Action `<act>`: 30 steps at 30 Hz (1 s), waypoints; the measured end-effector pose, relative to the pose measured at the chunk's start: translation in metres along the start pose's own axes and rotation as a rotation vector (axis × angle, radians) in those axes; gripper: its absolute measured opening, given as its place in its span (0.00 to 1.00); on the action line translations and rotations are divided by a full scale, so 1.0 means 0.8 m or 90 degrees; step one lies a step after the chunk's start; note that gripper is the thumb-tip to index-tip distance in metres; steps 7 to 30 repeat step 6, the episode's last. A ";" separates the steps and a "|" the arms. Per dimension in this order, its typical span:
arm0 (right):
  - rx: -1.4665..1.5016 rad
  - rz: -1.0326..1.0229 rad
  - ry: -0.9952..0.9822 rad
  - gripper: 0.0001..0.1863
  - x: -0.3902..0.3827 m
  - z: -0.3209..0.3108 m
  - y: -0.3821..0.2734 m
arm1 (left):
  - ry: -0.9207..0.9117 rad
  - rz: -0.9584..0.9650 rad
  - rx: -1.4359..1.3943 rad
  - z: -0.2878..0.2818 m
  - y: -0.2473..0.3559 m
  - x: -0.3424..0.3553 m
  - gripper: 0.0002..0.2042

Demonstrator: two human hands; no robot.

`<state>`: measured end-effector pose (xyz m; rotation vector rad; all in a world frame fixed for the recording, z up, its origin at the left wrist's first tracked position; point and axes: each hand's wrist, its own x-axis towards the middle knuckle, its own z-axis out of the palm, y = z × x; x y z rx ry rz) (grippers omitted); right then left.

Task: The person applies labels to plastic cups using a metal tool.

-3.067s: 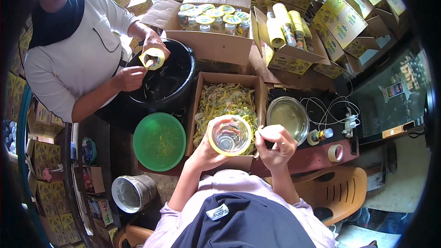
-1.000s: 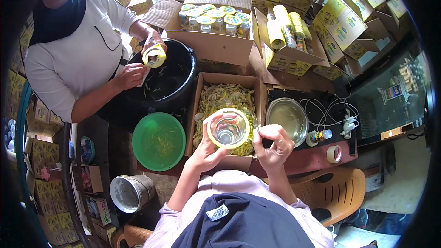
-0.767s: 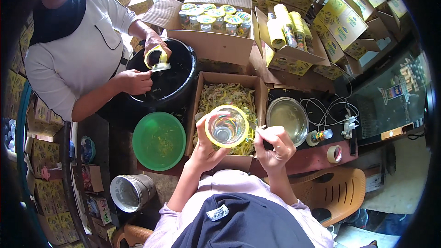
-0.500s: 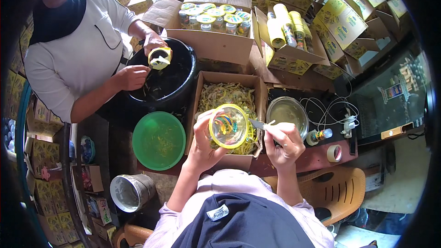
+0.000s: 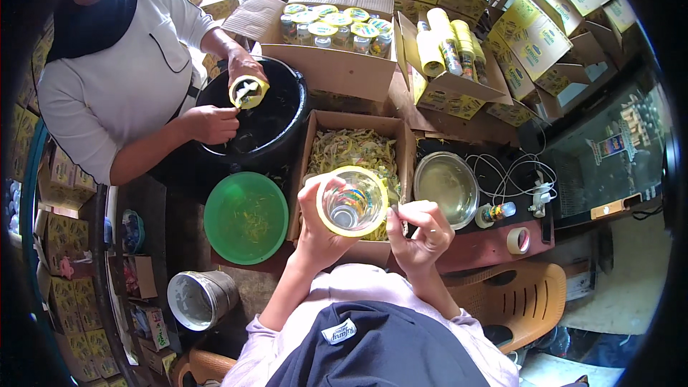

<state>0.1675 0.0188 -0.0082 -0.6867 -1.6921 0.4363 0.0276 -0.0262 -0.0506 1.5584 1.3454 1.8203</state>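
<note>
My left hand (image 5: pixel 314 228) is wrapped round a clear plastic cup (image 5: pixel 349 204) with a yellow rim and a coloured print. The cup's open mouth is tilted up toward me, and no contents show inside. At the cup's right edge, my right hand (image 5: pixel 421 235) pinches a small knife. Its blade is mostly hidden now by fingers and rim; half a second ago it showed plainly. Both hands are over the near end of a cardboard box (image 5: pixel 409 165) filled with yellowish strips of trimmings (image 5: pixel 351 150).
Left of the box stand a green basin (image 5: pixel 228 240) and a dark tub (image 5: pixel 297 104), where a co-worker (image 5: pixel 136 72) handles another yellow-rimmed cup (image 5: pixel 249 91). A clear bowl (image 5: pixel 446 190), white cables (image 5: pixel 505 172) and a tape roll (image 5: pixel 518 240) lie right. Cartons of cups (image 5: pixel 337 64) stand behind.
The cup has tipped, its mouth turning more upward, and sits slightly lower. My right hand has moved left, closer against the rim. The co-worker's cup has turned a little.
</note>
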 end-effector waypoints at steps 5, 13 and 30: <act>-0.011 0.000 0.016 0.10 -0.001 0.000 -0.006 | 0.011 0.008 0.005 -0.001 0.003 0.001 0.41; -0.011 0.000 0.014 0.10 -0.001 0.000 -0.006 | 0.011 0.011 0.016 -0.002 0.004 0.001 0.40; -0.011 0.000 0.014 0.10 -0.001 0.000 -0.006 | 0.011 0.011 0.016 -0.002 0.004 0.001 0.40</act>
